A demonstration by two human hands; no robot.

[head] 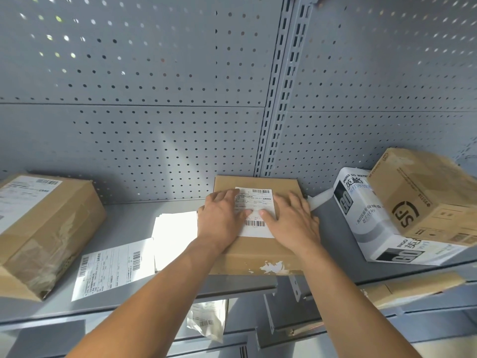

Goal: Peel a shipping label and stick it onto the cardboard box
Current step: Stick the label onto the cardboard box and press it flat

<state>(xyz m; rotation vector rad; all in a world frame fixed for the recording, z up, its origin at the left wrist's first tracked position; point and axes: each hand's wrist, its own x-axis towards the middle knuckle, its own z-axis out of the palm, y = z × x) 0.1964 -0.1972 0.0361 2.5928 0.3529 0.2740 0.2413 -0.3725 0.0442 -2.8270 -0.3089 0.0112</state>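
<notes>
A flat cardboard box (258, 251) lies on the grey shelf, pushed against the pegboard back wall. A white shipping label (258, 202) with barcodes at its top and bottom lies flat on the box's top. My left hand (222, 215) rests palm down on the label's left side, fingers spread. My right hand (294, 218) lies flat over the label's right side and the box top. Both hands hide the label's edges beneath them.
A stack of white sheets (175, 233) and a printed label sheet (111, 267) lie left of the box. A larger labelled carton (44, 228) stands far left. At right are a white bag (366, 220) and a tilted carton (426, 195). The shelf's front edge (232, 290) is near.
</notes>
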